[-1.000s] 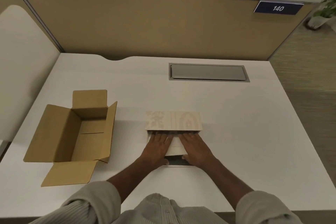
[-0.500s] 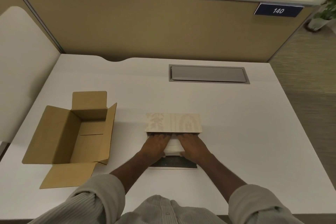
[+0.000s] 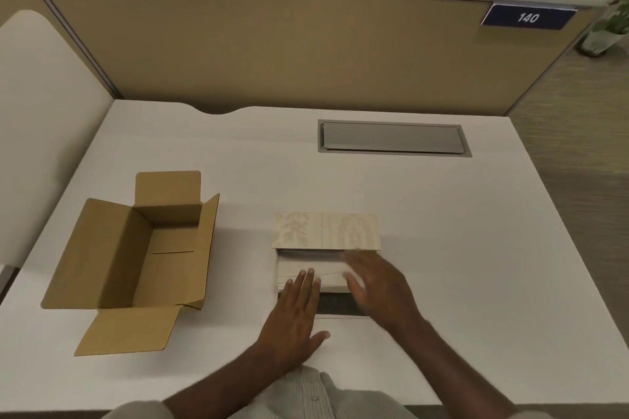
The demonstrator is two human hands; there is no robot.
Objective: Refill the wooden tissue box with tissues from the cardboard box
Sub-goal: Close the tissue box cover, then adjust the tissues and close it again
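Observation:
The wooden tissue box (image 3: 326, 231) lies on its side in the middle of the white desk, pale wood grain facing up, its open side toward me. A white stack of tissues (image 3: 315, 270) sticks out of that opening over a dark strip of the box. My left hand (image 3: 295, 316) lies flat with fingertips on the near edge of the stack. My right hand (image 3: 380, 289) hovers, blurred, with spread fingers at the stack's right end. The brown cardboard box (image 3: 136, 260) stands open to the left, and nothing shows inside it.
A grey cable hatch (image 3: 393, 138) is set into the white desk (image 3: 459, 248) at the back. A tan partition (image 3: 272, 44) with a blue 140 sign (image 3: 527, 17) closes the far side. Potted plants (image 3: 609, 27) stand on the floor at the right.
Both hands, which were pressed deep against the box opening, have drawn back toward me and spread open. More of the white tissue stack now shows outside the wooden box.

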